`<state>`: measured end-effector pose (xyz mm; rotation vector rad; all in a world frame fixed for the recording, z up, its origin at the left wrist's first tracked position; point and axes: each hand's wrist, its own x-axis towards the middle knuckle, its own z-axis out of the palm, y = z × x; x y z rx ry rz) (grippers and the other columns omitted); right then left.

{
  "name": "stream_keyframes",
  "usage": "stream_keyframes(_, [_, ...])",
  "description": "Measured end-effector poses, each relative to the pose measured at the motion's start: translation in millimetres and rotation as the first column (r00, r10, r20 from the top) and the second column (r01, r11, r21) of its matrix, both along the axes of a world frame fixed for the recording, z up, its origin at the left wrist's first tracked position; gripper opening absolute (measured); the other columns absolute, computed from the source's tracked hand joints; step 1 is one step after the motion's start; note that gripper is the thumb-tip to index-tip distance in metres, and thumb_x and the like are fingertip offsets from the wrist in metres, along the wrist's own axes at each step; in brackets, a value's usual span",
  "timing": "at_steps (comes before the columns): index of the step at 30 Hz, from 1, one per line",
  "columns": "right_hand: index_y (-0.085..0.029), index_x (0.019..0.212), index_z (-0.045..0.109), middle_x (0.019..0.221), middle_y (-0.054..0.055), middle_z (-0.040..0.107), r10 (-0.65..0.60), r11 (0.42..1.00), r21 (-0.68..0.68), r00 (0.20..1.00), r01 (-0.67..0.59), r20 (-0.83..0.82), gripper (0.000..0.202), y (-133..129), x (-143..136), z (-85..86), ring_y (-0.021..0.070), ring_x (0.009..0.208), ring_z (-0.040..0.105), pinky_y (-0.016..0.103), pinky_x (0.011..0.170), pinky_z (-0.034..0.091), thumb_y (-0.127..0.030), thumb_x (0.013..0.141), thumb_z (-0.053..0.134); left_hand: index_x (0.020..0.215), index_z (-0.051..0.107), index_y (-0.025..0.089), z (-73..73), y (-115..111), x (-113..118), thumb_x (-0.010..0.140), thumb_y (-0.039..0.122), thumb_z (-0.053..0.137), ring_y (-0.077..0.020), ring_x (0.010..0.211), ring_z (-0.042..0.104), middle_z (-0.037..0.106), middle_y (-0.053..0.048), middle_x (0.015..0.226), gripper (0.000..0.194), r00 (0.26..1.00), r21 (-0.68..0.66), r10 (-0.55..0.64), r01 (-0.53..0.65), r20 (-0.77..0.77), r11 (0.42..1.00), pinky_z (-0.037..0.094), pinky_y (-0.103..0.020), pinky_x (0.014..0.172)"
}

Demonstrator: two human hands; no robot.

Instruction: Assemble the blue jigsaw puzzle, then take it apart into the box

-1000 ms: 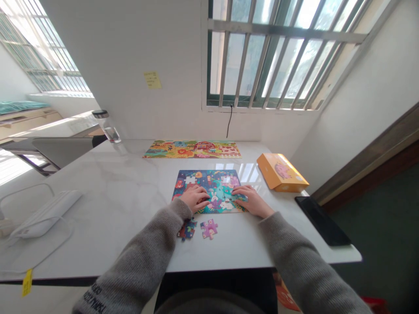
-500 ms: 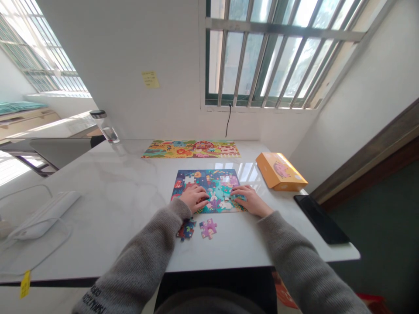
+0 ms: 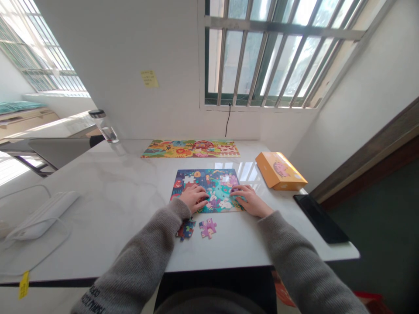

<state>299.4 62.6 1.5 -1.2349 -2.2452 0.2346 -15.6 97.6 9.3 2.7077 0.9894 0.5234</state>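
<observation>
Single head cam, above near side of table, facing forward and down; left hand and right hand fairly near, mid-frame; wall and window farther, up top.

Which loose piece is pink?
The pink piece is the right-hand one, lying clear of both sleeves; the darker, bluish one lies left of it, next to the left sleeve.

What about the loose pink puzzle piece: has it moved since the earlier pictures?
No. Relative to the table's front edge, the pink puzzle piece lies where it did; the view shifted slightly.
</observation>
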Motion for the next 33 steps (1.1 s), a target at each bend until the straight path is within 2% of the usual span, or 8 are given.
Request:
stream_keyframes(3, [-0.023, 0.113, 0.071, 0.114, 0.009, 0.069, -0.076, 0.995, 0.049, 0.993, 0.081, -0.091, 0.036, 2, 12, 3.3, 0.0252, 0.109, 0.056, 0.046, 0.099, 0.048, -0.012, 0.092, 0.044, 0.109, 0.071, 0.023, -0.7, 1, -1, 0.092, 0.037, 0.059, -0.0254, 0.105, 0.054, 0.065, -0.008, 0.111, 0.025, 1.000, -0.002, 0.007, -0.007, -0.001, 1.000, 0.044, -0.044, 0.098])
stream_keyframes(5, [-0.021, 0.107, 0.072, 0.105, 0.009, 0.071, -0.124, 0.990, 0.051, 0.987, 0.130, -0.102, 0.040, 3, 17, 4.5, 0.0251, 0.103, 0.058, 0.045, 0.095, 0.050, -0.005, 0.087, 0.041, 0.110, 0.071, 0.023, -1.4, 1, -1, 0.092, 0.038, 0.059, -0.0256, 0.106, 0.054, 0.065, -0.008, 0.112, 0.026, 1.000, -0.004, 0.006, -0.006, -0.003, 1.000, 0.044, -0.044, 0.100])
stream_keyframes(11, [-0.022, 0.097, 0.075, 0.105, 0.006, 0.072, 0.006, 1.000, 0.018, 1.000, -0.006, -0.012, 0.039, -2, 8, 2.3, 0.0231, 0.098, 0.059, 0.041, 0.094, 0.050, -0.002, 0.083, 0.044, 0.112, 0.071, 0.024, -2.1, 0, -1, 0.092, 0.039, 0.057, -0.0251, 0.105, 0.054, 0.065, -0.008, 0.113, 0.028, 1.000, 0.002, 0.005, -0.005, -0.015, 1.000, 0.044, -0.044, 0.099])
stream_keyframes(19, [-0.023, 0.097, 0.072, 0.103, 0.007, 0.070, -0.018, 0.999, 0.030, 1.000, 0.017, 0.014, 0.027, -5, 0, 0.4, 0.0240, 0.097, 0.059, 0.042, 0.091, 0.049, -0.010, 0.088, 0.049, 0.110, 0.070, 0.022, 2.7, -2, -5, 0.091, 0.036, 0.058, -0.0253, 0.106, 0.055, 0.065, -0.008, 0.115, 0.026, 1.000, -0.018, -0.031, 0.031, 0.005, 0.999, 0.045, -0.043, 0.098])
stream_keyframes(22, [-0.023, 0.098, 0.071, 0.102, 0.008, 0.070, -0.033, 0.999, 0.035, 0.999, 0.032, 0.024, 0.025, -6, -1, 1.5, 0.0247, 0.097, 0.058, 0.042, 0.091, 0.048, -0.012, 0.089, 0.050, 0.105, 0.069, 0.023, 8.1, -17, -5, 0.089, 0.035, 0.060, -0.0245, 0.104, 0.056, 0.066, -0.007, 0.108, 0.021, 0.999, -0.015, -0.054, 0.054, 0.004, 0.998, 0.043, -0.041, 0.096])
stream_keyframes(25, [-0.023, 0.100, 0.071, 0.103, 0.008, 0.069, -0.040, 0.999, 0.029, 0.998, 0.039, 0.041, 0.025, -6, -3, 2.4, 0.0250, 0.096, 0.057, 0.042, 0.090, 0.048, -0.013, 0.089, 0.050, 0.100, 0.067, 0.025, 13.4, -44, -2, 0.083, 0.040, 0.067, -0.0246, 0.100, 0.057, 0.066, -0.004, 0.100, 0.023, 0.996, 0.011, -0.055, 0.056, -0.073, 0.998, 0.041, -0.040, 0.092])
stream_keyframes(29, [-0.023, 0.101, 0.070, 0.104, 0.008, 0.068, -0.040, 0.999, 0.025, 0.998, 0.039, 0.047, 0.024, -6, -2, 1.6, 0.0250, 0.097, 0.056, 0.042, 0.090, 0.047, -0.014, 0.090, 0.050, 0.103, 0.064, 0.025, 17.4, -76, 1, 0.069, 0.050, 0.077, -0.0269, 0.095, 0.055, 0.062, -0.005, 0.097, 0.044, 0.975, 0.041, -0.061, 0.071, -0.214, 0.997, 0.040, -0.040, 0.086])
stream_keyframes(33, [-0.023, 0.101, 0.069, 0.104, 0.007, 0.067, -0.035, 0.999, 0.029, 0.998, 0.033, 0.052, 0.023, -6, -3, 2.0, 0.0245, 0.097, 0.056, 0.041, 0.090, 0.046, -0.014, 0.090, 0.051, 0.111, 0.061, 0.023, 18.9, -87, 2, 0.070, 0.041, 0.074, -0.0280, 0.093, 0.055, 0.060, -0.007, 0.097, 0.046, 0.961, 0.071, -0.034, 0.056, -0.274, 0.996, 0.041, -0.040, 0.083])
